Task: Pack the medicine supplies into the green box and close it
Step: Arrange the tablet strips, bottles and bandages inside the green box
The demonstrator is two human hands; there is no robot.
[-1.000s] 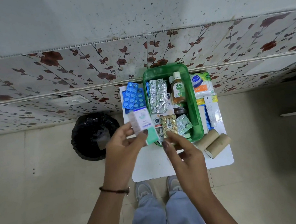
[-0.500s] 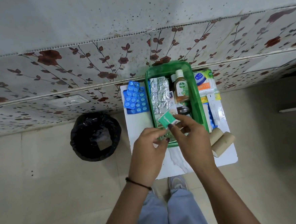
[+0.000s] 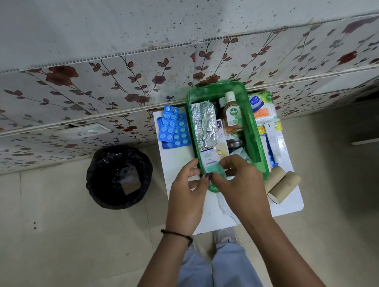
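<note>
White-and-green medicine carton (image 3: 210,164) sits pinched between the fingertips of both hands, the left hand (image 3: 187,196) and the right hand (image 3: 240,180), at the near end of the open green box (image 3: 253,125). Inside lie a silver blister strip (image 3: 204,125) and a Dettol bottle (image 3: 232,115). Blue blister packs (image 3: 173,131) rest just left of the box on a small white table (image 3: 178,159); cardboard rolls (image 3: 281,185) lie at its right.

Open translucent green plastic box (image 3: 253,125) on small white table (image 3: 287,206), centre-right of frame. Inside: crumpled silver foil blister strip (image 3: 204,125), amber Dettol bottle (image 3: 232,115). Both hands at box's near end: left hand (image 3: 186,202) and right hand (image 3: 243,182) pinching small white-and-teal carton (image 3: 210,162). Blue blister packs (image 3: 173,131) left of box, cardboard tubes (image 3: 281,185) lower right. Black-lined bin (image 3: 119,177) on floor, left.
</note>
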